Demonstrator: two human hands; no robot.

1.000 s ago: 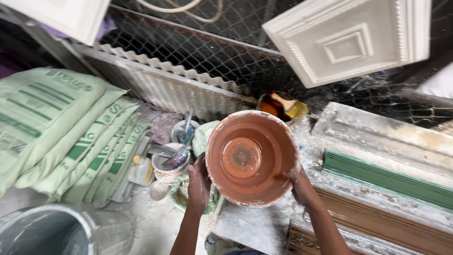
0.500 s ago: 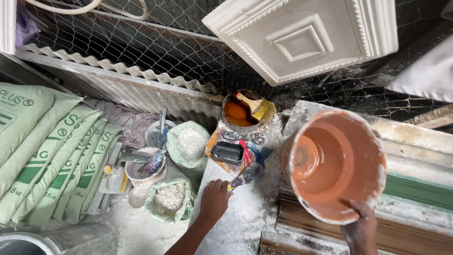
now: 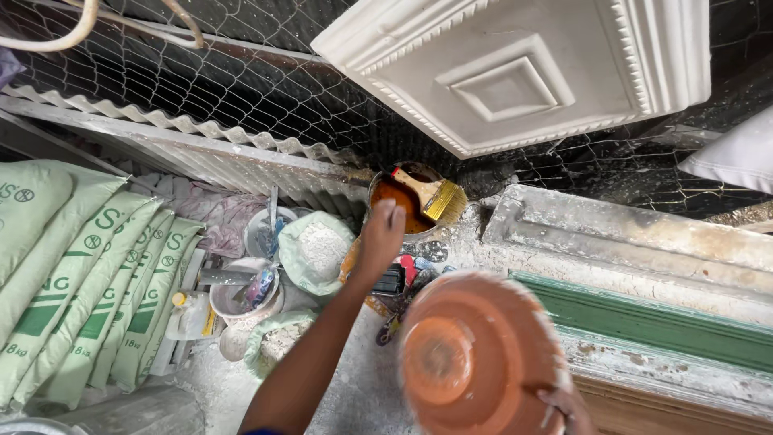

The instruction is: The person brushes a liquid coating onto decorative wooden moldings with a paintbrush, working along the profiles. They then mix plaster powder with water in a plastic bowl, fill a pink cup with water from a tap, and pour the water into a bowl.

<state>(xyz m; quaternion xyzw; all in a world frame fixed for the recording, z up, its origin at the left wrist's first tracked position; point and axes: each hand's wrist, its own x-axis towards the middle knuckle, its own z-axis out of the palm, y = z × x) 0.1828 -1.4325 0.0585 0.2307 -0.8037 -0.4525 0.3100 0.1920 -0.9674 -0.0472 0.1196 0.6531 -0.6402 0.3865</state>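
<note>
My right hand [image 3: 564, 403] grips the rim of an orange plastic bowl [image 3: 475, 362], blurred, held low at the front right with its underside toward me. My left hand [image 3: 380, 234] is stretched forward, fingers loosely apart, right at the near rim of a tin of orange-brown liquid [image 3: 400, 199]. A wide yellow-bristled paintbrush [image 3: 431, 193] lies across that tin. Just below my left hand lie a black and red tool and small bits [image 3: 400, 278].
Green-printed sacks [image 3: 72, 274] are stacked at the left. Bags of white powder [image 3: 318, 250] and small tubs with tools [image 3: 245, 294] sit on the dusty floor. A white plaster ceiling tile [image 3: 515, 72] leans on wire mesh behind. A long grey and green mould [image 3: 644, 314] runs along the right.
My left hand has reached forward from the tools to the tin's rim. The orange bowl has come down and left, turned from showing its inside to showing its underside.
</note>
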